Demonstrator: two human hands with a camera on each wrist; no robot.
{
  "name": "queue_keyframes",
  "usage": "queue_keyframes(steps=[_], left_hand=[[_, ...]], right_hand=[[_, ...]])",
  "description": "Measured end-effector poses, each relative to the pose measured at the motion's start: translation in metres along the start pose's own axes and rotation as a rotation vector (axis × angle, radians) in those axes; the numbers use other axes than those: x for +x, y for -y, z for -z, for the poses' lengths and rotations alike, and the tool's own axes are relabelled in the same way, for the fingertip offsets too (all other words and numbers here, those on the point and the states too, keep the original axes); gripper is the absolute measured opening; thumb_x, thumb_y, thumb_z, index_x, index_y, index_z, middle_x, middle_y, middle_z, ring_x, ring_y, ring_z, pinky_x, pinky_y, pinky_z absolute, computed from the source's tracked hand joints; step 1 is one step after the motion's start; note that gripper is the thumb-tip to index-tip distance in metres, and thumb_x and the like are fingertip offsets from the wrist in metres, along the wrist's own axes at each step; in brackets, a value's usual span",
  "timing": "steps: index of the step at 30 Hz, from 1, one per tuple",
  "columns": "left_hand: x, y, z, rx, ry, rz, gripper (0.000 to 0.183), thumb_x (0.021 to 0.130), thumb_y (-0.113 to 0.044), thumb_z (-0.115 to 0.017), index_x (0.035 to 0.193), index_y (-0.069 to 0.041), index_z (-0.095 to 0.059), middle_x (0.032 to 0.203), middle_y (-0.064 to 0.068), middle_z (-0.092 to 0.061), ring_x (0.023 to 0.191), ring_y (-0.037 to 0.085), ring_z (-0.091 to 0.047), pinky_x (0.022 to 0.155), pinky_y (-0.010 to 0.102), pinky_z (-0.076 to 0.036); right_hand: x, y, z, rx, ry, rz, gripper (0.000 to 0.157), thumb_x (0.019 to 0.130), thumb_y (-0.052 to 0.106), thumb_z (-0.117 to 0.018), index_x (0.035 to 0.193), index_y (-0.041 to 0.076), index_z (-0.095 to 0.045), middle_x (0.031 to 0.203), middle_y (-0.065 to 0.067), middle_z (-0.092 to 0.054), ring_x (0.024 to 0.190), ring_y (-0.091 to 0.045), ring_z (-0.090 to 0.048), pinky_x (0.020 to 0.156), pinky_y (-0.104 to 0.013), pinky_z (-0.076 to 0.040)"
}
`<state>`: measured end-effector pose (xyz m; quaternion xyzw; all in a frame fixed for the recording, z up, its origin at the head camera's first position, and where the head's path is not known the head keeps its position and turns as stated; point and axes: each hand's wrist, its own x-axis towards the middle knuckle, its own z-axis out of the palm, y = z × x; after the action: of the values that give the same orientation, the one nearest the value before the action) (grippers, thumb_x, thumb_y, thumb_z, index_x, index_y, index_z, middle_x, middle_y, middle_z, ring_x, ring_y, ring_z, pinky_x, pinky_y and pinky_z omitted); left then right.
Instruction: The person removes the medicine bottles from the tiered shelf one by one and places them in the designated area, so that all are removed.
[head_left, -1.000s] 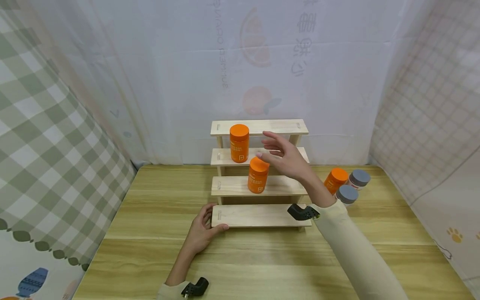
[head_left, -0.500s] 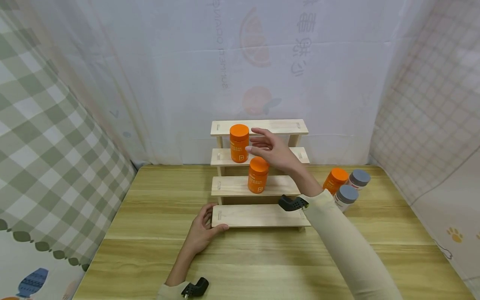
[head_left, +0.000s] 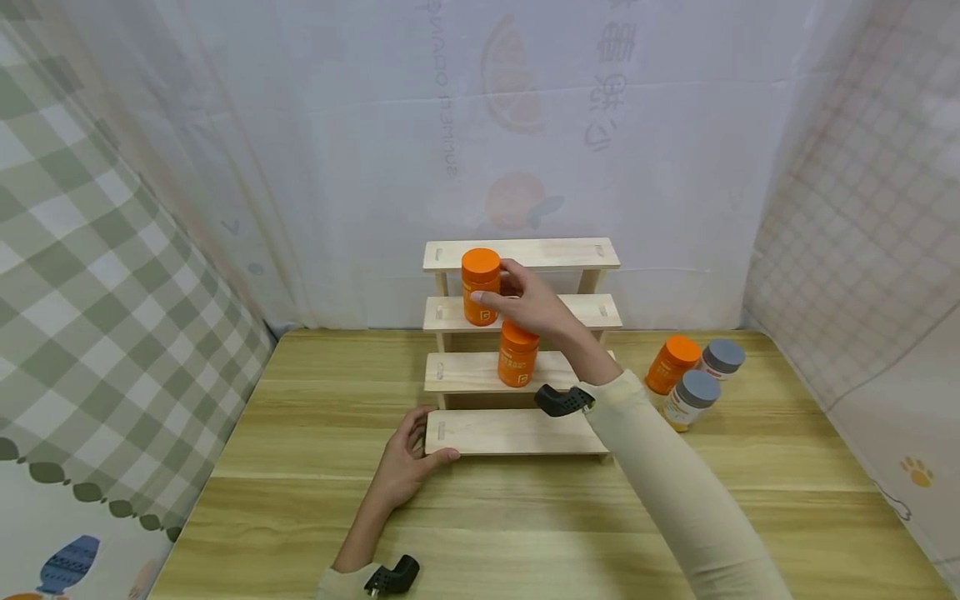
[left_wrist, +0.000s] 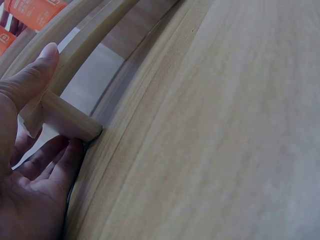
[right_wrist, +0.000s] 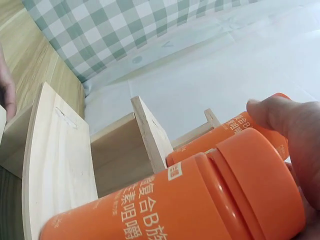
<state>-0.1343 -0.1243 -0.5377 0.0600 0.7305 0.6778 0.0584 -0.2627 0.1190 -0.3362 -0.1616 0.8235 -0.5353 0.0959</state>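
Observation:
A four-step wooden display shelf (head_left: 517, 432) stands on the table. My left hand (head_left: 403, 468) grips the left end of its lowest step, thumb over the front edge; the left wrist view shows the fingers around the leg (left_wrist: 70, 117). One orange bottle (head_left: 480, 275) stands upright on the second step from the top. Around it my right hand (head_left: 531, 303) has its thumb in front and its fingers at the right side and behind, partly hidden. A second orange bottle (head_left: 517, 362) is upright one step lower, under my right hand, and looms large in the right wrist view.
Right of the shelf, a third orange bottle (head_left: 672, 365) and two grey-capped bottles (head_left: 684, 403) stand close together on the wooden table (head_left: 315, 400). A pale curtain (head_left: 337, 200) hangs behind, and a green checked cloth (head_left: 97, 250) is at the left.
My right hand has moved left from above the lower bottle to the upper orange bottle and closed around it. The left hand keeps its hold on the shelf.

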Motion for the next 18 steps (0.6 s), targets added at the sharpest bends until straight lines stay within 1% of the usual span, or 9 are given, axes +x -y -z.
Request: queue_keyframes(steps=[5,9,14,18], left_hand=[[0.0002,-0.0013,0.0000,0.006,0.001,-0.004,0.079,0.079,-0.013,-0.090,0.145,-0.018,-0.048,0.139,0.013,-0.057,0.126,0.024,-0.057,0.096,0.024,-0.055],[0.0001,-0.0006,0.0003,0.001,-0.003,0.000,0.079,0.079,-0.013,-0.090,0.146,-0.017,-0.048,0.139,0.013,-0.058,0.126,0.024,-0.058,0.096,0.024,-0.055],[-0.0005,0.0000,-0.0001,0.002,-0.002,0.003,0.080,0.079,-0.013,-0.090,0.146,-0.018,-0.047,0.139,0.013,-0.058,0.127,0.025,-0.058,0.094,0.025,-0.056],[-0.0001,-0.0003,-0.0006,0.000,-0.002,-0.007,0.080,0.079,-0.014,-0.090,0.146,-0.017,-0.048,0.139,0.013,-0.058,0.127,0.026,-0.058,0.095,0.025,-0.055]], right_hand=[[0.0003,0.0017,-0.0015,0.007,-0.013,0.003,0.053,0.097,0.042,-0.071,0.144,0.026,-0.050,0.137,-0.008,-0.064,0.125,-0.028,-0.061,0.106,-0.053,-0.049],[0.0004,0.0029,-0.0030,0.008,-0.031,0.007,0.052,0.097,0.040,-0.072,0.142,0.024,-0.050,0.134,-0.008,-0.064,0.122,-0.027,-0.061,0.104,-0.052,-0.050],[-0.0033,0.0027,-0.0015,0.012,-0.054,0.019,0.057,0.096,0.039,-0.072,0.145,0.023,-0.048,0.135,-0.007,-0.063,0.123,-0.027,-0.061,0.103,-0.052,-0.051],[-0.0078,0.0023,0.0021,0.007,-0.074,0.025,0.060,0.096,0.043,-0.072,0.147,0.025,-0.046,0.137,-0.006,-0.062,0.125,-0.027,-0.060,0.103,-0.053,-0.051]])
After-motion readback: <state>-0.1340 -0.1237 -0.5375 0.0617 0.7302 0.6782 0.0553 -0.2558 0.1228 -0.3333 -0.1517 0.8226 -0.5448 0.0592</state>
